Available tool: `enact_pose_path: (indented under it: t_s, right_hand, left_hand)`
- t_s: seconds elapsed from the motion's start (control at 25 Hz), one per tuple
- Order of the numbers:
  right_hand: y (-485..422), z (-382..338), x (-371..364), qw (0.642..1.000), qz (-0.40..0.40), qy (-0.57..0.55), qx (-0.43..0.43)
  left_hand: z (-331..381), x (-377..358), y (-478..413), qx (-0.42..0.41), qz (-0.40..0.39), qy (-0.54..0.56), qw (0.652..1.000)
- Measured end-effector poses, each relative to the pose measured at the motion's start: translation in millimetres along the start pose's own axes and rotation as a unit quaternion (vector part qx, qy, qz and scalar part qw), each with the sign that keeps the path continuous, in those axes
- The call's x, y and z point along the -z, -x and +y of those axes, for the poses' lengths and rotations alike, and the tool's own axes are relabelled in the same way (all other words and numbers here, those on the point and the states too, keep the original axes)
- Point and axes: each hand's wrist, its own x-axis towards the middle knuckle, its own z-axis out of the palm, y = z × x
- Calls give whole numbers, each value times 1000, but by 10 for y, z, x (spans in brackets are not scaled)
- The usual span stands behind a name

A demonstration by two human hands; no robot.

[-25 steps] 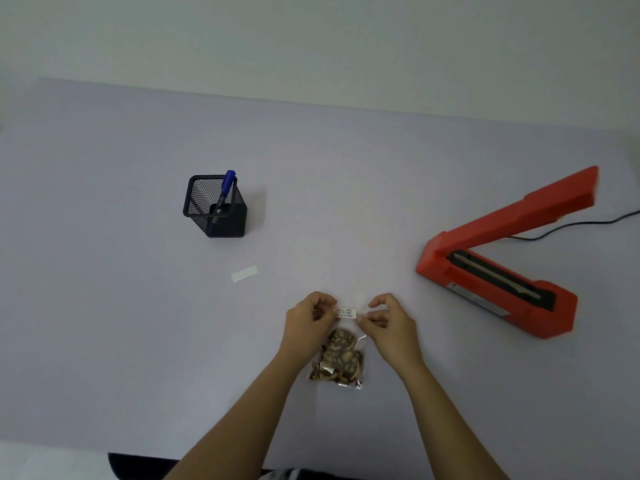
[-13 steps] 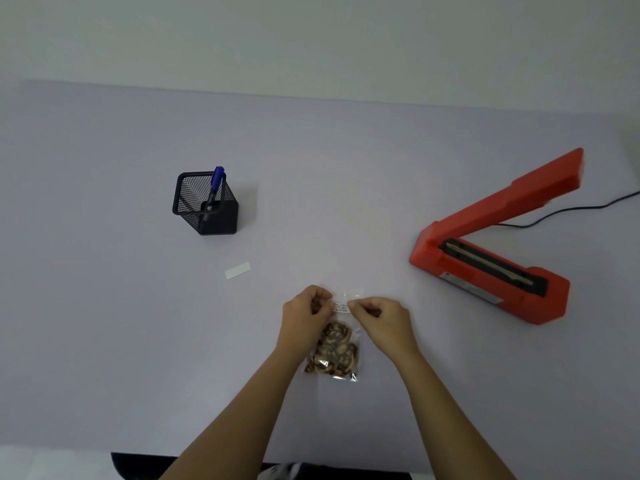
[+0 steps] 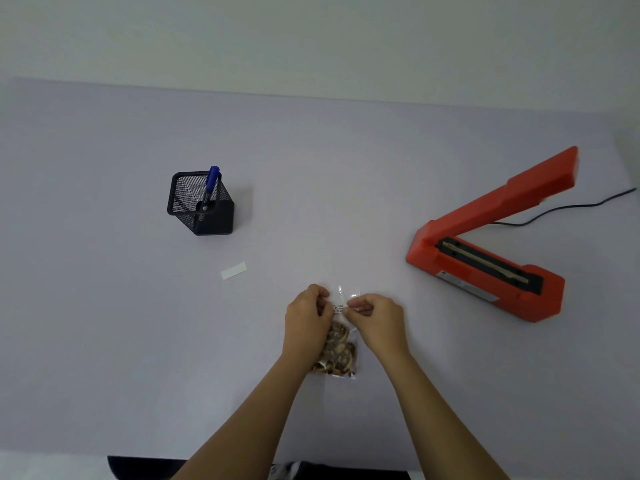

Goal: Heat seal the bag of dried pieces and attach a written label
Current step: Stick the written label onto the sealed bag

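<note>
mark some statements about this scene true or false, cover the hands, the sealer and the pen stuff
1. The left hand and the right hand both pinch the label at the top of the bag. True.
2. The heat sealer has its arm pressed down. False: the arm is raised and the sealing strip is exposed.
3. The blue marker stands in the black mesh holder. True.
4. The white strip lies inside the holder. False: it lies flat on the table, between the holder and the hands.
</note>
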Motion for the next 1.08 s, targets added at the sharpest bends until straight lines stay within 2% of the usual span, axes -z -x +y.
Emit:
enact_pose_path:
  t_s: [0.4, 0.64, 0.72, 0.96, 1.08]
  right_hand:
    - [35, 7, -38, 993, 31, 94, 65]
    - [37, 38, -45, 960, 24, 178, 215]
    - [24, 37, -30, 951, 12, 196, 240]
    - [-58, 1, 63, 950, -55, 230, 204]
    - [-75, -37, 98, 953, -62, 230, 188]
  left_hand:
    - [-15, -15, -36, -1, 22, -35, 999]
    - [-129, -3, -119, -72, -8, -71, 995]
    - [-147, 20, -133, -90, -13, -69, 993]
    - [-214, 74, -164, -166, -27, -86, 982]
    - [-270, 119, -189, -228, -27, -111, 967]
